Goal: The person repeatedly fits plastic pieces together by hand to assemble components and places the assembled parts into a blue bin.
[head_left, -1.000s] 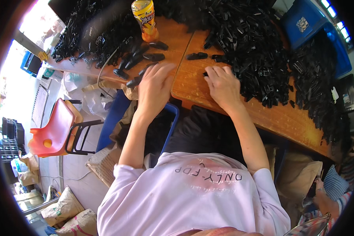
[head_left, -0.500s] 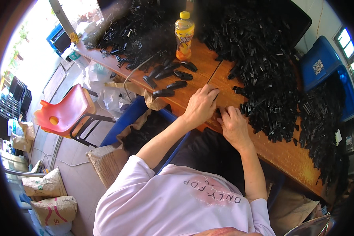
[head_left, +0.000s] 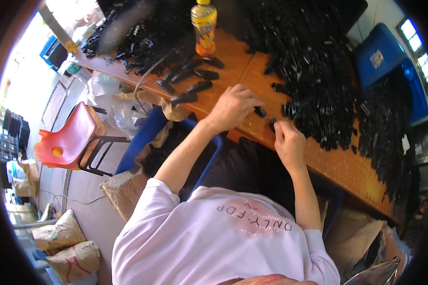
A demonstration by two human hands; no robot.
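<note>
My left hand is over the wooden table, its fingers closed round a black plastic part whose end sticks out past the fingertips. A short gap to the right, my right hand pinches a small black piece between thumb and forefinger. Its exact kind is too small to make out. Several long black plastic parts lie loose on the table, left of my left hand. Beyond my right hand spreads a large heap of black plastic parts.
A drink bottle with a yellow cap stands at the back beside another black heap. Blue bins are at the right. Below the table's left edge are a blue container and paper sacks; a pink chair stands further left.
My hands have drawn apart, showing a black part in the left and a small piece in the right. The whole view has shifted slightly, and the scene sits a little further up and left.
</note>
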